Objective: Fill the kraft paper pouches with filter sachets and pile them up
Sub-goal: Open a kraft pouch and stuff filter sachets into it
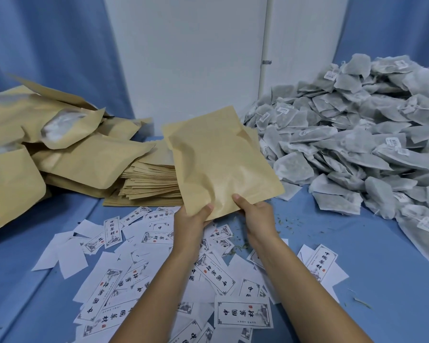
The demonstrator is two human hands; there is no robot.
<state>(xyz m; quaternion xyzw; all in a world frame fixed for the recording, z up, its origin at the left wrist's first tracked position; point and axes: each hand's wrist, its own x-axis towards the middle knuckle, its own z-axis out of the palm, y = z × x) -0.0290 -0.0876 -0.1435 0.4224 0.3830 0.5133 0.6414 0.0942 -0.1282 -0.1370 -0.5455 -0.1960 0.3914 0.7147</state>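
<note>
- A blue-covered table (pixel 372 273) carried printed labels (pixel 243 314).
- Left hand (pixel 191 219) and right hand (pixel 256 215) each pinched a kraft paper pouch (pixel 221 159).
- Filter sachets (pixel 357 149) lay heaped on the right.

2 bare arms fill the lower centre of the frame. The left forearm (pixel 159 280) and right forearm (pixel 295 276) are uncovered to the frame edge. The left hand (pixel 191 220) and right hand (pixel 258 216) show short, plain thumbnails.

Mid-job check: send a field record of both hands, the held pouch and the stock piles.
held: tan kraft paper pouch, lifted
left hand: grips its near edge
right hand: grips the same edge
empty pouches: flat tan stack, behind held pouch
filled pouches: loose tan heap, left
sachets: grey filter sachet heap, right
labels: white printed slips scattered on blue table
</note>
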